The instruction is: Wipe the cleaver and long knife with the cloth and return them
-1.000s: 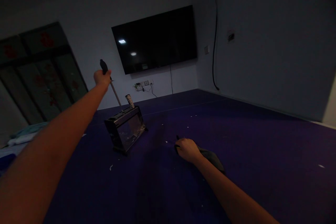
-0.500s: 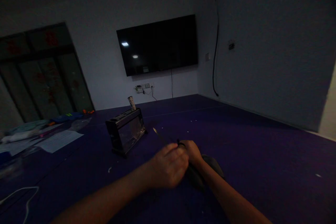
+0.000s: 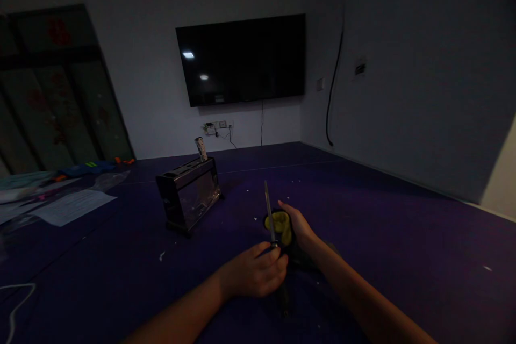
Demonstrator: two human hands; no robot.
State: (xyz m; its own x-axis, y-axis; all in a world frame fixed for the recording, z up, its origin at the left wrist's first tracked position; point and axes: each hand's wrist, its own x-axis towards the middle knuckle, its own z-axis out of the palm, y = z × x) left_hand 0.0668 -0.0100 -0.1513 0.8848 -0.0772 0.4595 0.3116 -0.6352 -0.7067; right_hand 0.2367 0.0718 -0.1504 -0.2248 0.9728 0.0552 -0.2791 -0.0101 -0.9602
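While your left hand [image 3: 253, 274] clamps the dark handle of a slim steel rod [image 3: 268, 209] pointing toward 12 o'clock, your right hand [image 3: 296, 226] pinches a soft yellow cloth [image 3: 280, 224] against its shaft, low over the purple table [image 3: 403, 236]. Rigid, light and likely slick, the rod is best held by its handle. A glossy knife block [image 3: 189, 199] stands at 10 o'clock.

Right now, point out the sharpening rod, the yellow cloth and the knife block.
sharpening rod [image 3: 267, 207]: head view, mid-shaft above the left hand.
yellow cloth [image 3: 281, 224]: head view, its bunched middle.
knife block [image 3: 193, 196]: head view, clear front panel.
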